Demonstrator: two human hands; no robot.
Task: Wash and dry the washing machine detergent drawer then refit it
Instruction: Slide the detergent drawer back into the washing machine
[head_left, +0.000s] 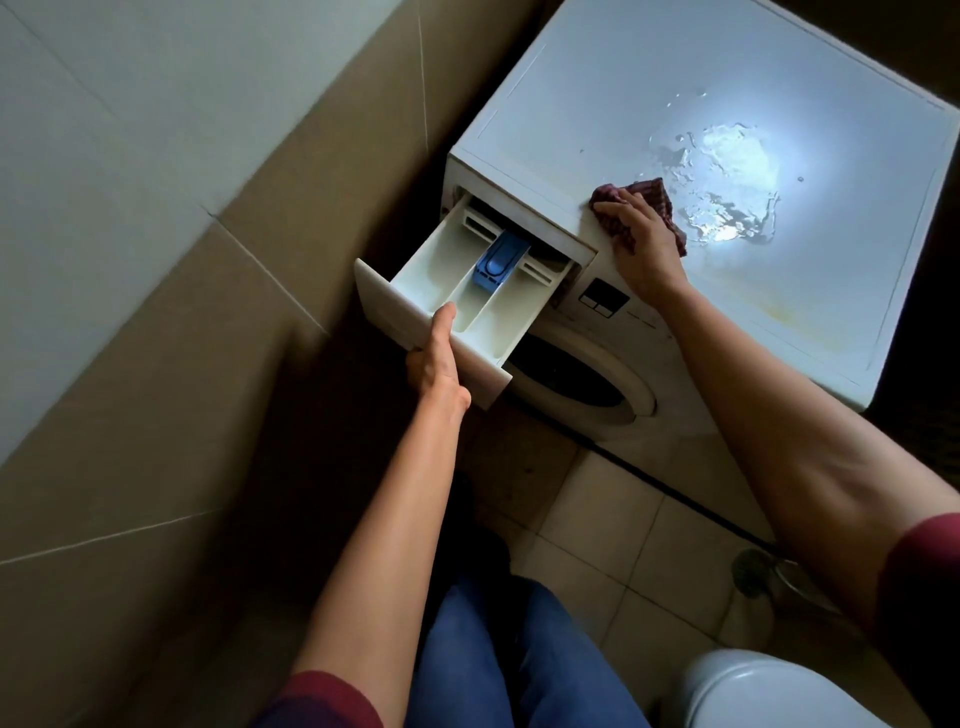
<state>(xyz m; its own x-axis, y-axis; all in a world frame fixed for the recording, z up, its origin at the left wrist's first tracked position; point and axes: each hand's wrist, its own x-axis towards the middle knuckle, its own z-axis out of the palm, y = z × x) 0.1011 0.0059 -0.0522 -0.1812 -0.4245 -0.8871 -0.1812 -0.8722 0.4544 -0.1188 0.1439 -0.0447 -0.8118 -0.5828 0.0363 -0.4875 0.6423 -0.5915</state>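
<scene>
The front panel of the detergent drawer (457, 291) is held by the left hand (434, 358): the thumb is laid over the panel's top rim into the drawer's near compartment, while the fingers are hidden below the panel, so the grip is closed on the drawer front. The drawer is seen pulled most of the way out of its slot at the upper left front corner of the washing machine (597, 130), with its rear end inside the opening. A blue insert (501, 260) is seated in the middle compartment, towards the back.

The right hand (641, 244) is pressed flat, fingers spread, on a dark checked cloth (662, 200) at the front edge of the machine's top, just right of the drawer slot. A puddle of water (722, 182) is spread on the top, just beyond the cloth. The two hands are kept well apart.

To the left of the drawer, a narrow gap is left before the tiled wall (156, 208). Below it, the round door (582, 376) and open tiled floor (597, 519) are seen.
</scene>
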